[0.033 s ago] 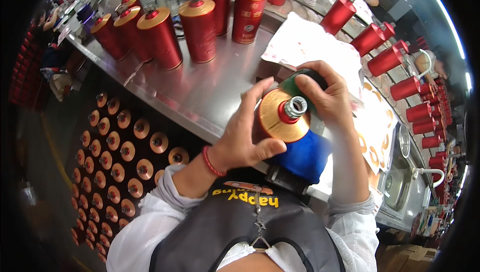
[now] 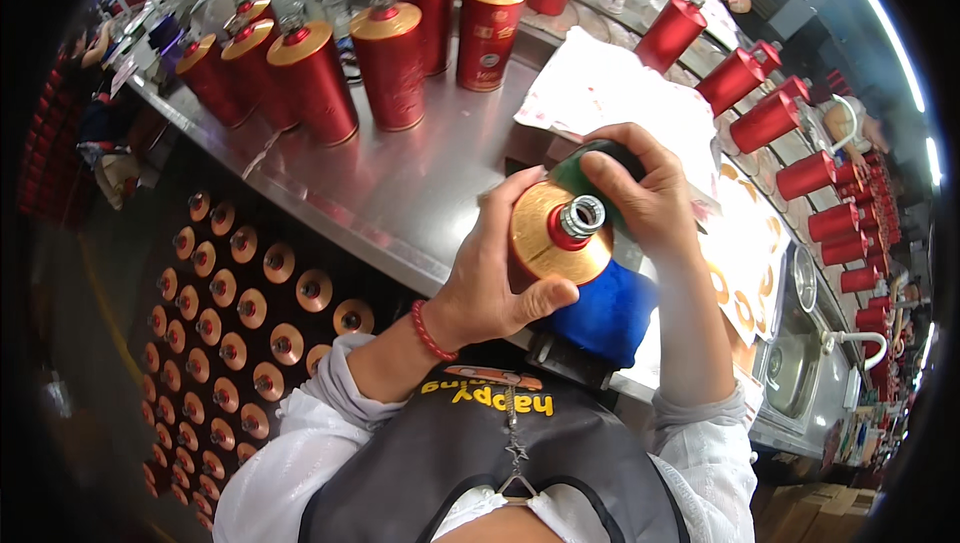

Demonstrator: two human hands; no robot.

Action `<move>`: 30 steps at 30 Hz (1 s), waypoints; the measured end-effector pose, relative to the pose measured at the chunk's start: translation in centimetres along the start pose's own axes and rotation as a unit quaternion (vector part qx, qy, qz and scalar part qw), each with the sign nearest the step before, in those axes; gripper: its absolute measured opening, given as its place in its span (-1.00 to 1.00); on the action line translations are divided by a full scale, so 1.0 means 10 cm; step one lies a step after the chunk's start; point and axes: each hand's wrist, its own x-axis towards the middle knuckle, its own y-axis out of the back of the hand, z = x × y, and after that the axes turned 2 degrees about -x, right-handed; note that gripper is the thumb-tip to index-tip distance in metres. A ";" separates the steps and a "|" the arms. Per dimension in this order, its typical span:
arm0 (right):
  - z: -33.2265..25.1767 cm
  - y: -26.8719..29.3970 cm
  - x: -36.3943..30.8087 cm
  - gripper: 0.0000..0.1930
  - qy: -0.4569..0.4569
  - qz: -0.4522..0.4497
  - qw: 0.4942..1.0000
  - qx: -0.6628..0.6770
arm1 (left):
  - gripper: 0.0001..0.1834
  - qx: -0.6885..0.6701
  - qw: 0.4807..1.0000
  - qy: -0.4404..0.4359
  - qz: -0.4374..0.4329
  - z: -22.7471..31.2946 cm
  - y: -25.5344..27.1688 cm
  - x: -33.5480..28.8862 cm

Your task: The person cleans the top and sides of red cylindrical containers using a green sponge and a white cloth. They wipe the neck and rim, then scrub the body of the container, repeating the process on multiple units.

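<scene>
A red bottle with a gold shoulder (image 2: 540, 238) and an uncapped clear glass neck is tilted up toward me. My left hand (image 2: 485, 278) wraps its left side, fingers along the far edge and thumb across the near shoulder. In my right hand (image 2: 650, 188) is a green, dark-backed handheld piece (image 2: 572, 175), pressed to or very near the bottle's far right side. Its exact kind does not show. Beneath the bottle lies a blue cloth-covered pad (image 2: 605, 318), and the bottle's lower body is mostly hidden.
Several red bottles (image 2: 390, 73) stand along the metal bench (image 2: 350, 183). A white cloth (image 2: 590, 83) lies beyond my hands, with gold ring labels (image 2: 740, 313) on a sheet at right. More bottles (image 2: 232, 351) fill the floor at left. A conveyor with bottles (image 2: 765, 123) runs right, near a sink (image 2: 795, 373).
The whole view has shifted slightly. My left fingers and the bottle sit a little further left and closer together; both hands keep their hold.
</scene>
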 end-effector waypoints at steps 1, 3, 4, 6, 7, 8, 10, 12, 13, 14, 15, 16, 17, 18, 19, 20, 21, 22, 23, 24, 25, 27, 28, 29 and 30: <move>0.02 0.01 0.01 -0.78 -0.001 -0.003 1.000 -0.005 | 0.05 0.014 1.000 0.006 0.008 0.00 -0.05 0.02; -0.02 0.07 0.04 -0.78 0.053 0.024 0.991 -0.124 | -0.06 -0.106 0.994 0.038 0.004 0.00 -0.07 0.06; -0.06 0.12 0.08 -0.77 0.074 0.054 0.978 -0.188 | -0.08 -0.129 0.991 0.045 -0.009 0.02 -0.06 0.08; -0.06 0.12 0.05 -0.77 0.072 -0.001 0.995 -0.063 | -0.10 -0.160 0.985 0.060 -0.024 0.03 -0.05 0.09; -0.08 0.06 0.04 -0.77 0.076 -0.040 0.995 -0.059 | -0.10 -0.169 0.983 0.068 -0.025 0.02 -0.04 0.07; -0.06 0.04 0.07 -0.77 0.058 -0.023 0.996 -0.070 | -0.10 -0.177 0.981 0.077 -0.026 0.01 -0.05 0.07; -0.06 0.12 0.09 -0.76 0.057 0.011 0.995 -0.084 | -0.08 -0.194 0.977 0.069 -0.045 0.04 -0.05 0.11; -0.09 0.11 0.05 -0.76 0.084 -0.013 0.994 -0.063 | -0.07 -0.203 0.975 0.073 -0.060 0.04 -0.04 0.13; -0.13 0.07 0.02 -0.76 0.099 -0.042 0.992 -0.067 | -0.07 -0.203 0.974 0.081 -0.065 0.02 -0.03 0.12; -0.04 0.05 0.07 -0.75 0.077 -0.014 0.993 -0.089 | -0.06 -0.202 0.973 0.088 -0.070 0.00 -0.01 0.12; -0.04 0.08 0.10 -0.74 0.070 0.029 0.988 -0.138 | -0.05 -0.205 0.972 0.086 -0.081 0.00 0.00 0.13; -0.05 0.12 0.09 -0.74 0.055 0.020 0.994 -0.089 | -0.04 -0.207 0.970 0.084 -0.092 -0.01 0.02 0.14; -0.08 0.14 0.07 -0.74 0.040 0.010 0.998 -0.040 | -0.03 -0.209 0.969 0.082 -0.102 -0.01 0.05 0.16; -0.10 0.12 0.03 -0.75 0.041 -0.031 0.998 0.030 | -0.02 -0.223 0.960 0.110 -0.126 -0.01 0.10 0.20; -0.12 0.07 0.02 -0.75 0.052 -0.047 0.996 -0.051 | 0.00 -0.236 0.950 0.137 -0.150 0.00 0.18 0.26; -0.08 0.07 0.02 -0.75 0.033 -0.039 0.997 -0.061 | 0.01 -0.249 0.939 0.164 -0.174 0.01 0.22 0.28; -0.05 0.08 0.03 -0.75 0.018 -0.030 0.997 -0.074 | 0.02 -0.204 0.961 0.131 -0.135 0.00 0.22 0.26; -0.04 0.07 0.03 -0.76 0.027 -0.031 0.997 -0.061 | 0.04 -0.158 0.978 0.096 -0.095 0.00 0.20 0.19; -0.03 0.06 0.03 -0.76 0.036 -0.032 0.998 -0.047 | 0.04 -0.103 0.991 0.047 -0.068 0.01 0.14 0.14; -0.02 0.04 0.02 -0.77 0.042 -0.035 0.998 -0.032 | 0.03 -0.045 0.998 0.003 -0.034 0.03 0.08 0.06; 0.00 0.03 0.03 -0.77 0.037 -0.023 0.998 -0.049 | 0.01 -0.064 0.997 0.020 -0.025 0.04 0.02 0.07; 0.03 0.07 0.09 -0.79 0.028 -0.001 0.996 -0.083 | -0.02 -0.102 0.993 0.053 -0.005 0.09 -0.05 0.10; -0.04 0.12 0.12 -0.80 0.070 0.030 0.979 -0.189 | -0.08 -0.130 0.989 0.060 -0.025 0.06 -0.03 0.12; -0.03 0.13 0.12 -0.80 0.054 0.019 0.993 -0.104 | -0.09 -0.157 0.984 0.077 -0.035 0.06 -0.01 0.12; -0.04 0.10 0.11 -0.79 0.059 -0.022 0.996 -0.070 | -0.09 -0.184 0.977 0.093 -0.048 0.06 0.00 0.12</move>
